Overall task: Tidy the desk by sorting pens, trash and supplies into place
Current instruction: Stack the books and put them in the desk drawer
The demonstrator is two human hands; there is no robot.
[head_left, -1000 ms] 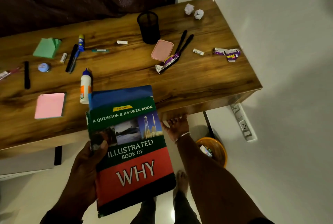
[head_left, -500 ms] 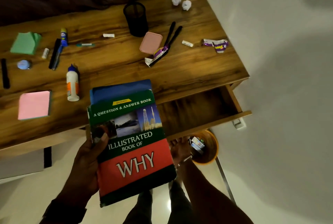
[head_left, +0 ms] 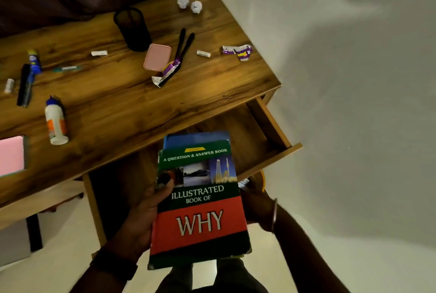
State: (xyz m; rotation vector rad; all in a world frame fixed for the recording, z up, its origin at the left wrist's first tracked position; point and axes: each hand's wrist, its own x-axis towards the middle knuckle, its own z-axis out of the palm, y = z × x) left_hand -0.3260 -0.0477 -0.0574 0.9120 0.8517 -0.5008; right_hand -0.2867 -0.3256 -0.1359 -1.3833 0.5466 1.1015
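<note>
My left hand (head_left: 146,212) grips the left edge of a green and red book titled "Illustrated Book of Why" (head_left: 200,200), thumb on the cover; a blue book lies under it. The books hang over the front of the open wooden drawer (head_left: 270,122) under the desk's right end. My right hand (head_left: 256,205) sits at the book's right edge below the drawer front, its fingers hidden behind the book. On the desk (head_left: 118,108) lie two black pens (head_left: 184,45), a black mesh pen cup (head_left: 132,28), purple wrappers (head_left: 238,51) and two crumpled paper balls (head_left: 188,3).
Also on the desk: a pink case (head_left: 157,57), a white glue bottle (head_left: 56,122), dark markers (head_left: 26,85), a blue glue stick (head_left: 34,61), a pink note pad (head_left: 10,155). An orange bin (head_left: 262,181) peeks out below the drawer. A white wall stands close on the right.
The drawer went from shut to pulled wide open. My left hand carried the books rightward over the drawer. My right hand left the drawer front and came to the book's right edge.
</note>
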